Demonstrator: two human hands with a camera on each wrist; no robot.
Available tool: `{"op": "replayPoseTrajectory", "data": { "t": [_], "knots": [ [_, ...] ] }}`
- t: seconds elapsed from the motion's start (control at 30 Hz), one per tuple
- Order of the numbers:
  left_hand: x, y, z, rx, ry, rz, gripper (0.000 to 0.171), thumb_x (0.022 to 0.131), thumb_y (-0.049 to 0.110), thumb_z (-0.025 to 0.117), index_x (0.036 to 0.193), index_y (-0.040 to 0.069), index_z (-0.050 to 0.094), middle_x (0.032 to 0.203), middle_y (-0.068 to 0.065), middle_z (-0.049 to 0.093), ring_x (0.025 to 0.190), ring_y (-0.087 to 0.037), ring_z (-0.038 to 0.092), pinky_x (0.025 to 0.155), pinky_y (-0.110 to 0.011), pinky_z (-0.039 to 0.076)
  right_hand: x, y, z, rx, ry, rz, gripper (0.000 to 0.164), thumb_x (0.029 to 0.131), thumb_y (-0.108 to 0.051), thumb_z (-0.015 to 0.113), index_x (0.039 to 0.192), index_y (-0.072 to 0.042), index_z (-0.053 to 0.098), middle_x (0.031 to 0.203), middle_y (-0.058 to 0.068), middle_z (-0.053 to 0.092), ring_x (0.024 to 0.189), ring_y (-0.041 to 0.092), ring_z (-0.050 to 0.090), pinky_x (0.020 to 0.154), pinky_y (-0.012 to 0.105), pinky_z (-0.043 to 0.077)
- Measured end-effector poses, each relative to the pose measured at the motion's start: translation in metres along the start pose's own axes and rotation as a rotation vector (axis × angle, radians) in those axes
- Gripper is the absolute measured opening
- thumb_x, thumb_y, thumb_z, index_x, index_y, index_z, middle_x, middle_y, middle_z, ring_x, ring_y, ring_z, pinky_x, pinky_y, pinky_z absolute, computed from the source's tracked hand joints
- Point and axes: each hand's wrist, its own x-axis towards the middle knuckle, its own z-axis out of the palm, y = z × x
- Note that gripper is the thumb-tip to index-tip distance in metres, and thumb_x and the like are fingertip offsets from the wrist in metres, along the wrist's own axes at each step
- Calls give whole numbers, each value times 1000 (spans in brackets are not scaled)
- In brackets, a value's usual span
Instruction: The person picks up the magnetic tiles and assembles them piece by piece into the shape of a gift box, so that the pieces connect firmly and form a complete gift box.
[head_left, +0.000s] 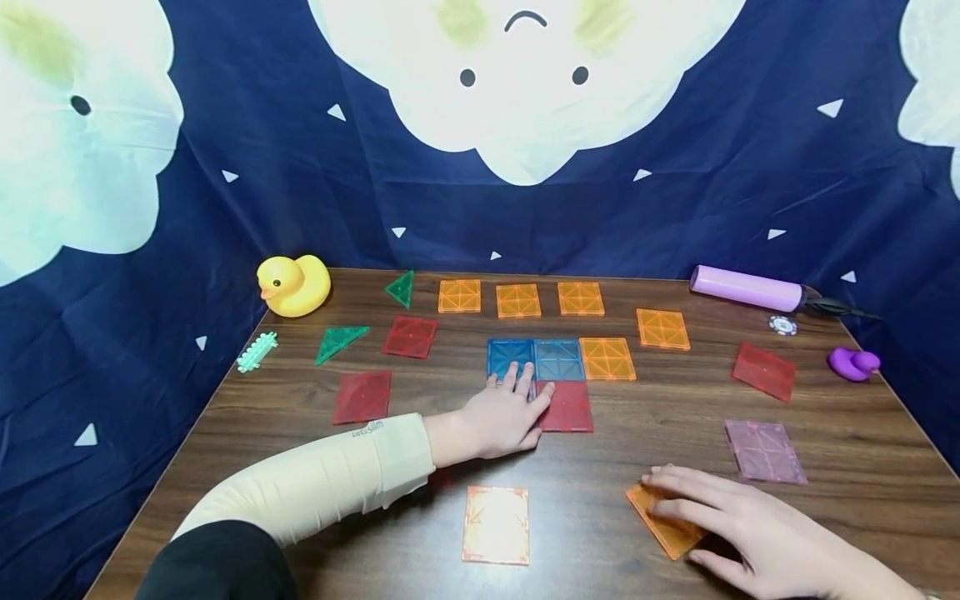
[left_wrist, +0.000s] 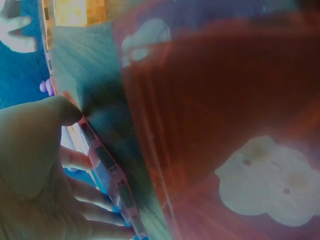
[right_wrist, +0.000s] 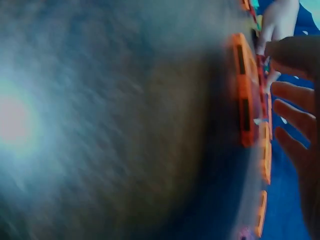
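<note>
My left hand (head_left: 504, 421) lies with straight, spread fingers over the joined tiles in the middle of the table. Its fingertips reach the dark blue square tile (head_left: 510, 353), and the thumb and forefinger are at the red square tile (head_left: 566, 408). A light blue tile (head_left: 558, 360) and an orange tile (head_left: 609, 358) continue the row to the right. At the front right, my right hand (head_left: 738, 521) is over another orange square tile (head_left: 667, 529), with extended fingers across it and the thumb near its lower corner. In the right wrist view, fingers (right_wrist: 295, 117) stand loosely spread beside that tile.
Across the back lie several orange tiles (head_left: 517, 301), green triangles (head_left: 341, 342) and a red tile (head_left: 410, 337). A pale orange tile (head_left: 495, 525) is at the front. Yellow duck (head_left: 294, 286), purple duck (head_left: 853, 364), lilac cylinder (head_left: 746, 288) and pink tile (head_left: 765, 451) stand around the edges.
</note>
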Motion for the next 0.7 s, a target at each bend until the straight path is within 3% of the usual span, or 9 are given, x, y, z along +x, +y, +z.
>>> {"op": "replayPoseTrajectory", "data": {
  "t": [0.13, 0.2, 0.43, 0.57, 0.67, 0.7],
  "knots": [
    [-1, 0, 1, -11, 4, -1, 66, 107, 48, 42, 163, 16, 29, 162, -27, 26, 147, -46, 29, 109, -55, 40, 1, 1, 8, -21, -48, 23, 55, 99, -35, 67, 151, -22, 53, 155, 4, 47, 142, 21, 44, 115, 13, 16],
    [-1, -1, 1, -9, 5, -3, 66, 107, 48, 42, 163, 16, 29, 162, -27, 27, 147, -46, 29, 109, -55, 40, 5, 4, 11, -29, -29, 34, 50, 101, -36, 64, 149, -23, 55, 154, 4, 48, 140, 21, 46, 114, 13, 18],
    [0, -1, 2, 1, 7, -1, 65, 107, 47, 42, 163, 16, 29, 161, -27, 27, 147, -45, 30, 109, -55, 40, 28, 10, 16, -38, 54, 153, 47, 91, -23, 78, 135, -18, 66, 149, 5, 55, 133, 23, 54, 113, 13, 21],
    [0, -1, 2, -15, -3, -7, 65, 107, 48, 42, 163, 16, 29, 162, -27, 26, 147, -45, 29, 110, -54, 40, 47, 16, 17, -49, 57, 220, 45, 86, -16, 82, 129, -11, 69, 144, 11, 58, 127, 32, 58, 105, 34, 46],
    [1, 0, 1, -12, -12, -11, 66, 107, 48, 42, 163, 17, 28, 162, -26, 25, 147, -45, 28, 110, -54, 39, 61, 25, 16, -37, 44, 265, 43, 85, -12, 83, 126, -5, 70, 141, 17, 59, 125, 38, 59, 95, 54, 51],
    [1, 0, 1, -10, -14, -9, 66, 107, 48, 42, 163, 17, 28, 162, -26, 25, 148, -45, 28, 110, -54, 39, 64, 28, 15, -28, 37, 284, 42, 85, -10, 82, 125, -4, 70, 140, 19, 59, 126, 39, 58, 95, 55, 50]
  ]
}}
